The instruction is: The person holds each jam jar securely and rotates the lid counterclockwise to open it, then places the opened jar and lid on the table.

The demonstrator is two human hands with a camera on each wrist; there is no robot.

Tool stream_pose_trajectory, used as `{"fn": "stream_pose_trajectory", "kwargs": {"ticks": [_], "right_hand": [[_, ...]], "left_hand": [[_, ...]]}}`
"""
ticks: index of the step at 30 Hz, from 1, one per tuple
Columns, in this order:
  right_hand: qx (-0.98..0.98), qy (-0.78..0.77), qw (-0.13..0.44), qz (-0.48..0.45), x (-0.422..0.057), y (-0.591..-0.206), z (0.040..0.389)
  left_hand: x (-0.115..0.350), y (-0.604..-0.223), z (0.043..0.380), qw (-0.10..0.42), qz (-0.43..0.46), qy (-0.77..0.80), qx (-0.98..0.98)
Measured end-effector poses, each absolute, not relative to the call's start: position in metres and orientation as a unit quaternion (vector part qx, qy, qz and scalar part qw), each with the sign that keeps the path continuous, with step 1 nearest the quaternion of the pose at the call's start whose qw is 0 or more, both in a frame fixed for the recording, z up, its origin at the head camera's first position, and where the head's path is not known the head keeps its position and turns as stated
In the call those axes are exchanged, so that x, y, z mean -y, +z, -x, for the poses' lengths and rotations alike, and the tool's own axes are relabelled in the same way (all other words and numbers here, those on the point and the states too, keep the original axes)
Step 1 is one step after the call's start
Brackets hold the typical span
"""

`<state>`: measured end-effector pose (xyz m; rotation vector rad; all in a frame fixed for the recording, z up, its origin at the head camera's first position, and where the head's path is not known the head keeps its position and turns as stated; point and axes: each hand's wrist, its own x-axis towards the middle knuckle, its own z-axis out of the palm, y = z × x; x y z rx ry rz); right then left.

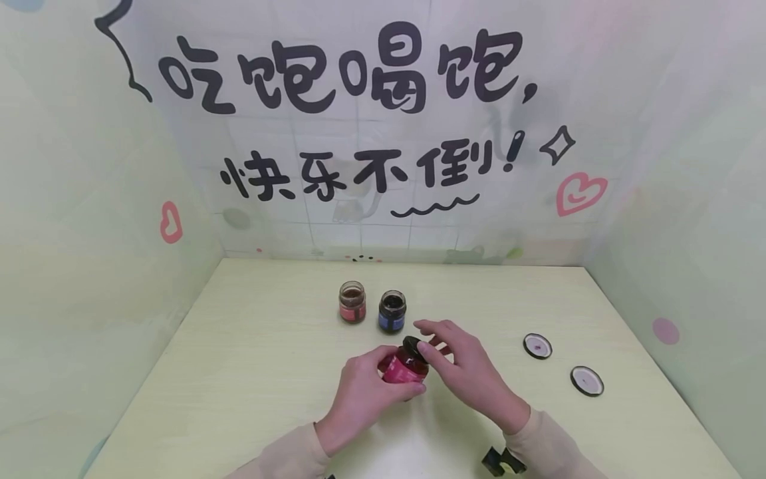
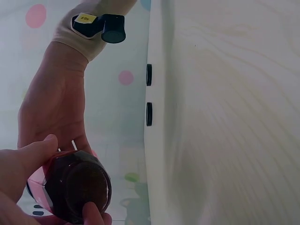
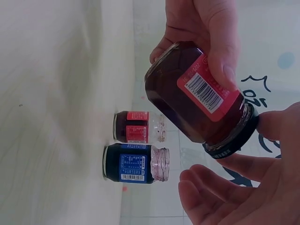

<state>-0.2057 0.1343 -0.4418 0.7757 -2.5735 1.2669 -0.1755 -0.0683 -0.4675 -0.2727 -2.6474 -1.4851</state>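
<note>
My left hand [image 1: 363, 386] grips a glass jam jar [image 3: 180, 93] with a pink-red label and barcode, raised off the table and tilted. A black lid [image 3: 234, 140] sits on the jar's mouth. My right hand [image 1: 463, 366] holds that lid at its edge, thumb on one side and a finger on the other; its remaining fingers are spread away from it. Past the hands stand two lidless jars, one with a red label [image 1: 353, 311] and one with a blue label [image 1: 391, 322]. The left wrist view shows the held jar's base [image 2: 86, 190].
Two loose lids [image 1: 537, 346] [image 1: 587, 381] lie on the right of the pale table [image 1: 239, 372], white inner sides up. Printed wall sheets [image 1: 371, 239] enclose its back and sides. A black wrist device [image 1: 503, 462] is at the right sleeve.
</note>
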Motion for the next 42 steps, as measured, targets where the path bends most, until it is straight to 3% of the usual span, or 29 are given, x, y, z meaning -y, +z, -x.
{"fn": "stream_pose_trajectory", "kwargs": {"ticks": [12,42], "right_hand": [[0.893,0.396,0.046,-0.211,-0.1305,-0.4422,0.2021],[0.907,0.378,0.043,-0.18,-0.1252,-0.4502,0.1995]], "left_hand": [[0.0637,-0.4687,0.1734,0.043,0.101,-0.475,0.873],[0.0643,-0.4736,0.1658,0.023,0.122,-0.48,0.868]]}}
